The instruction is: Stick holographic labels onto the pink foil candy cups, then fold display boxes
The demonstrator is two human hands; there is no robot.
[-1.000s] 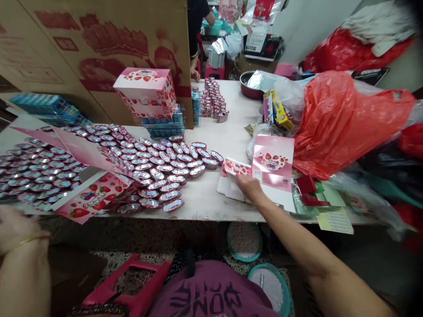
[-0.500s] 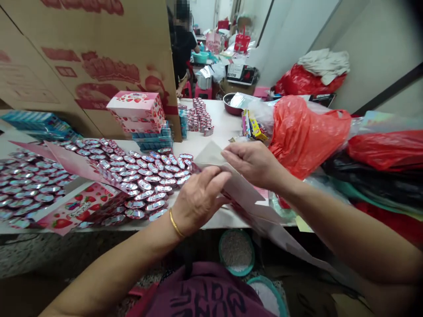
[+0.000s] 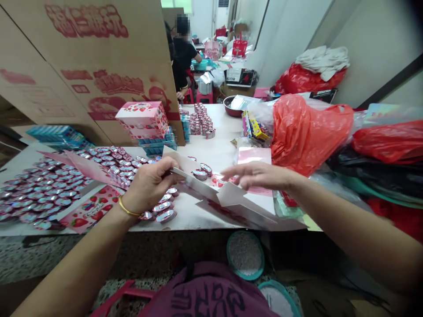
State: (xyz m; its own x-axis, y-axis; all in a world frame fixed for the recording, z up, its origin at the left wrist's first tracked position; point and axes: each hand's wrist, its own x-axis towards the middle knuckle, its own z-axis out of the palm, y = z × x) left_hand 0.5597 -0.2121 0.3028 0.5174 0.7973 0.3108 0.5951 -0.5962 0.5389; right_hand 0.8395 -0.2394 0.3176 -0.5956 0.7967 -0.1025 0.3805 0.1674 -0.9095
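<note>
My left hand (image 3: pixel 150 185), with a gold bangle at the wrist, pinches the upper left edge of a partly unfolded cardboard box (image 3: pixel 205 189). The box's pale inner side and loose flaps face up, and it slants down to the right past the table edge. My right hand (image 3: pixel 256 174) hovers over the box with fingers stretched out, apparently holding nothing. Left of my left hand, an open strawberry-print box (image 3: pixel 95 207) stands among many small foil-topped cups (image 3: pixel 36 193). A pink-and-white sheet of card (image 3: pixel 254 154) lies behind my right hand.
Closed strawberry boxes (image 3: pixel 142 119) sit on blue packs (image 3: pixel 157 145) against a large carton (image 3: pixel 132 53). Red plastic bags (image 3: pixel 307 132) crowd the right side. Teal tubs (image 3: pixel 246 255) stand on the floor below the table edge. A person (image 3: pixel 183 53) sits farther back.
My left hand has moved left with the box edge, drawing it wider. My right hand has come off the box's top flap and opened. The view has shifted slightly.
</note>
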